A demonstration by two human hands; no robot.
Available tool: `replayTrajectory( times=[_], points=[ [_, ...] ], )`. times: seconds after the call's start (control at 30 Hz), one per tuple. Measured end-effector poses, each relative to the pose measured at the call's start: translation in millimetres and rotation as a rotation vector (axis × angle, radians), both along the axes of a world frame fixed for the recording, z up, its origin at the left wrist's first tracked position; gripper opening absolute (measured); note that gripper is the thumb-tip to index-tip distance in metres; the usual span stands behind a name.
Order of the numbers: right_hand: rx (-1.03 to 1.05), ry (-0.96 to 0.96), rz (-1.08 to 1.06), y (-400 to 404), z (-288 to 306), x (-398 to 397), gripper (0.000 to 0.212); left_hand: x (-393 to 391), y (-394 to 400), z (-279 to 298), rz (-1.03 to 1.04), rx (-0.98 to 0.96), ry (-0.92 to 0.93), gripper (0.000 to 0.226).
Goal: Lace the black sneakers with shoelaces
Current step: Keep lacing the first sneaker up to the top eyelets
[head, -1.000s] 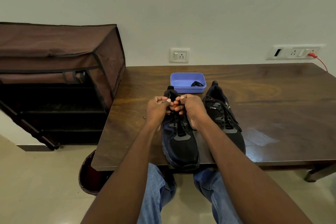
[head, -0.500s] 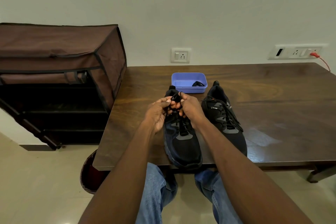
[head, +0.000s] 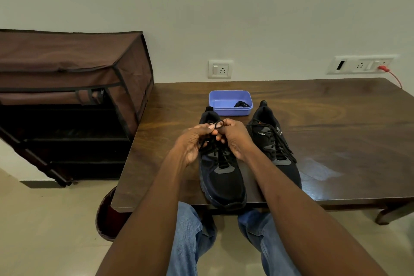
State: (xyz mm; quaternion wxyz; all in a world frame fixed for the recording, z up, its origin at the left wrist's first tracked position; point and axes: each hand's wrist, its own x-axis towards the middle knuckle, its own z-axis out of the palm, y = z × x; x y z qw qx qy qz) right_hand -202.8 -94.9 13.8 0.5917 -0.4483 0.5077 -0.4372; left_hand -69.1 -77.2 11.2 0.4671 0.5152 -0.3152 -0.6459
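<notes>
Head view shows a person seated at the near edge of a dark wooden table (head: 324,107), both forearms reaching over it. Two black sneakers stand side by side at that near edge, toes toward the person. The left sneaker (head: 220,177) has its toe just over the near edge; the right sneaker (head: 274,145) stands just beside it, its black lace already crossed up the eyelets, with loose ends trailing down its outer side.

Both hands meet above the ankle opening of the left sneaker. The left hand (head: 192,141) has its fingers curled, thumb and fingertips pinching the black shoelace (head: 218,123). The right hand (head: 235,139) is likewise curled, pinching the same shoelace, which forms a small loop between the two hands. Further strands of it run down to the eyelets beneath the hands.

Beyond the sneakers, toward the far edge, sits a blue plastic tray (head: 224,102) holding a small coiled black item, too small to identify. A brown fabric shoe rack (head: 67,74) stands off the table's left edge. Wall sockets (head: 220,69) are mounted above the far edge.
</notes>
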Motion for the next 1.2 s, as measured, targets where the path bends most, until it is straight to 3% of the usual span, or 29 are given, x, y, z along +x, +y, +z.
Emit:
replayTrajectory(
  times=[0.33, 0.53, 0.73, 0.8, 0.9, 1.03, 1.2],
  points=[
    [-0.17, 0.332, 0.053, -1, -2, -5, 0.004, -3, 2, 2, 0.091, -0.011, -0.089, 0.019],
    [-0.113, 0.237, 0.037, 0, 0, -4, 0.006, -14, 10, 10, 0.292, -0.112, -0.117, 0.009],
    [-0.038, 0.074, 0.02, 7, 4, -6, 0.009, -24, 7, 0, 0.415, -0.252, -0.507, 0.022],
    [-0.078, 0.175, -0.041, 8, 3, -3, 0.01, -28, 9, 1, 0.433, -0.331, -0.648, 0.022],
    [-0.238, 0.483, -0.121, 7, 0, 1, 0.009, -29, 9, 1, 0.472, -0.374, -0.787, 0.027],
    [-0.524, 0.875, -0.047, 13, 2, 5, 0.005, -27, 4, -3, 0.447, -0.38, -1.003, 0.019],
    [-0.633, 0.986, -0.007, 19, 6, 6, 0.007, -19, 0, -7, 0.232, -0.434, -1.146, 0.021]
  ],
)
